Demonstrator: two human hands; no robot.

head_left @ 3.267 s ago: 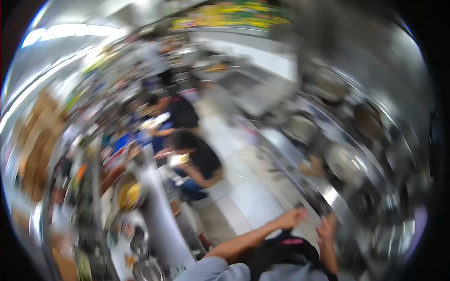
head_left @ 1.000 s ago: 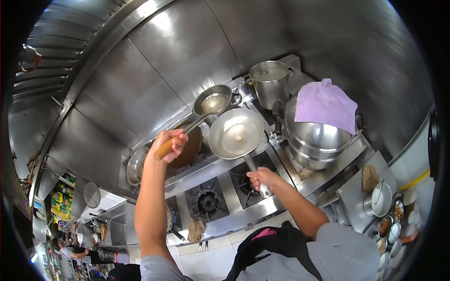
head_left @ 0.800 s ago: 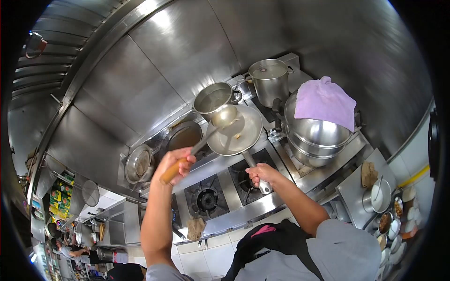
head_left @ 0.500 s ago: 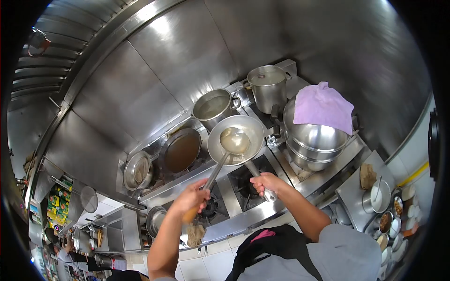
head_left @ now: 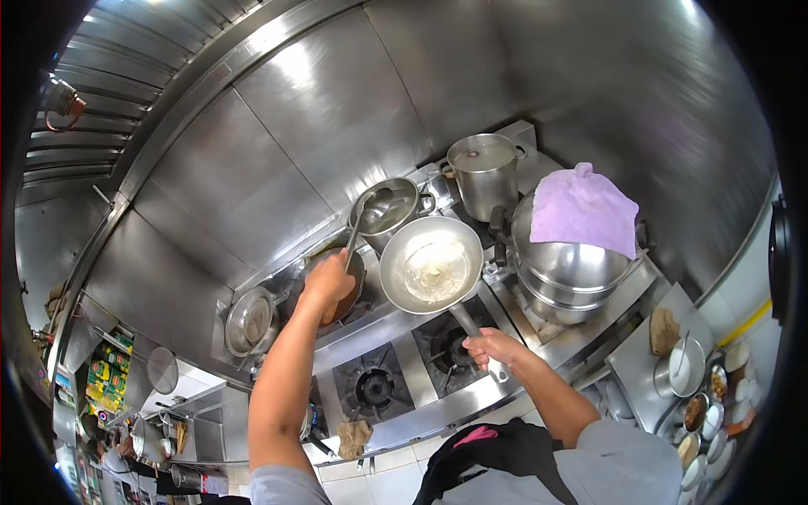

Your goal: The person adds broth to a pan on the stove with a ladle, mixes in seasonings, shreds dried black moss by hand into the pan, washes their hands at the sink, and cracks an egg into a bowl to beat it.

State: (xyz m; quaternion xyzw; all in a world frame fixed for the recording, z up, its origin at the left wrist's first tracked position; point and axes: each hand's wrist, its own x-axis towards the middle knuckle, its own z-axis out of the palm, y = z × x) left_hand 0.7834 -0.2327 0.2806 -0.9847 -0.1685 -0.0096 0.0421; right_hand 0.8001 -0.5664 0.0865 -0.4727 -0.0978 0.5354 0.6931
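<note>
Head view, left hand (head_left: 329, 280) extended forward, closed round ladle (head_left: 357, 225), right hand (head_left: 493, 347) gripping pan (head_left: 431, 266)

bright light glares white on the steel wall (head_left: 286, 151), shines off the domed lid (head_left: 572, 263) and pales the middle of the pan (head_left: 431, 263). fisheye distortion curves the edges into black corners. the left hand (head_left: 331, 279) is slightly blurred; the distant shelves (head_left: 109, 370) seem too small to read clearly.

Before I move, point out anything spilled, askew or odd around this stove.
A crumpled brown cloth hangs at the steel stove's front edge, oddly near a black burner; a lilac cloth drapes a domed steel pot. I see no spill.
</note>
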